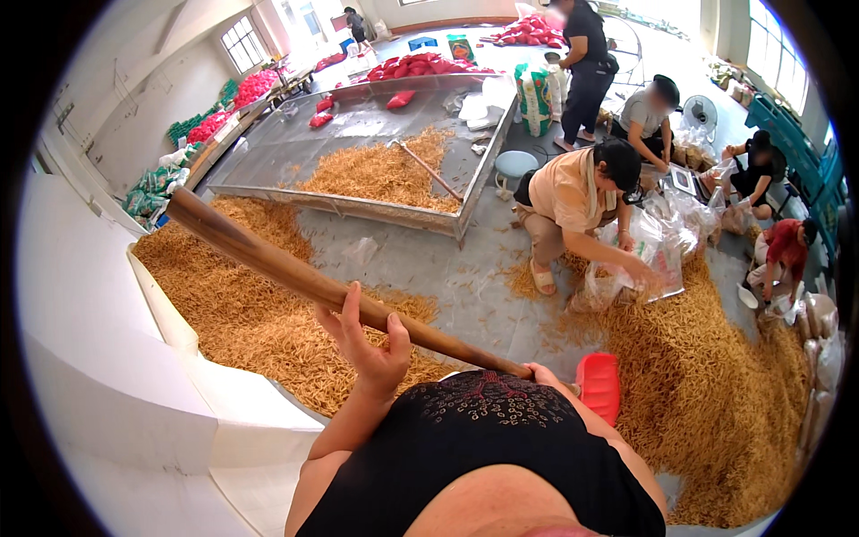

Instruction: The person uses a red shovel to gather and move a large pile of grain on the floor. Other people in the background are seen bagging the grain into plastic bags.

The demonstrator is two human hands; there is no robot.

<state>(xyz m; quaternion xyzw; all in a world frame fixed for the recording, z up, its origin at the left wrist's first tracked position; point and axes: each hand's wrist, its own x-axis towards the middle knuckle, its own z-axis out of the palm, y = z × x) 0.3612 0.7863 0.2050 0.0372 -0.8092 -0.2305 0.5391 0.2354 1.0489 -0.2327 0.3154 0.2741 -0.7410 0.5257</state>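
Note:
A long brown wooden handle (259,255) runs slantwise before my chest, its thick end up at the far left. My left hand (371,349) steadies it near the middle, the fingers loosely laid against the wood. Around the thinner end closes my right hand (546,376), partly hidden by my black top. Just beyond it, in line with the handle, shows a red plastic shovel blade (598,385); the joint is hidden. The blade is beside a large heap of golden-brown stick-shaped pieces (707,385). Another such heap (242,313) spreads under the handle on the left.
A wide metal-framed tray table (358,201) holds more pieces and a long-handled tool (428,170). A person in a peach shirt (573,192) crouches by the right heap, handling clear plastic bags (626,255). Several others work behind. A white wall (98,313) stands close on my left.

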